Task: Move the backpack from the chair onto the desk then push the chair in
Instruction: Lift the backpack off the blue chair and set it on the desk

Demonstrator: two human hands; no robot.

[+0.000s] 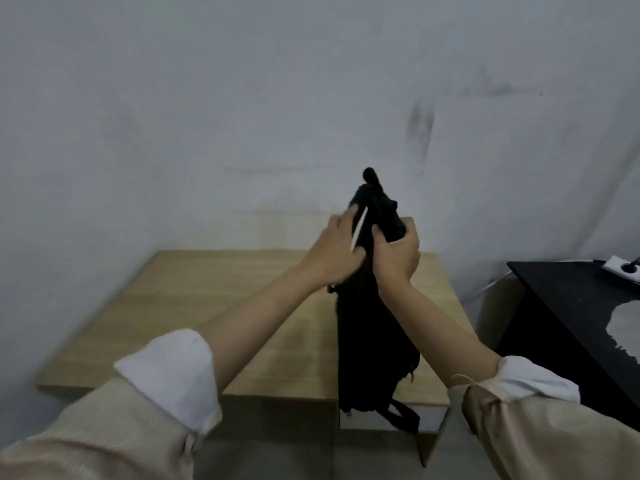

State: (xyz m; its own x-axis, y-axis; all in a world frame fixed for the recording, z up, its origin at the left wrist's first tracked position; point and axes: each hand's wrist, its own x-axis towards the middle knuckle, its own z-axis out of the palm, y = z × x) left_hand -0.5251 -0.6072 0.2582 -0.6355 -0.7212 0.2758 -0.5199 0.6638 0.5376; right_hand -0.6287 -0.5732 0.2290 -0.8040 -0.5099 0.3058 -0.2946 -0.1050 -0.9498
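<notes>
Both hands hold the black backpack (pixel 372 327) up by its top, above the right part of the wooden desk (pixel 214 306). The right hand (pixel 396 256) has its fingers curled tight around the top of the bag. The left hand (pixel 337 249) presses against the bag's left side, fingers loosely extended, thumb on the fabric. The backpack's bottom hangs over the desk's near edge

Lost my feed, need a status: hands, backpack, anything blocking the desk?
Right hand shut on black fabric backpack top; left hand steadying it. Backpack held upright over light wooden desk. Desk unobstructed.
</notes>
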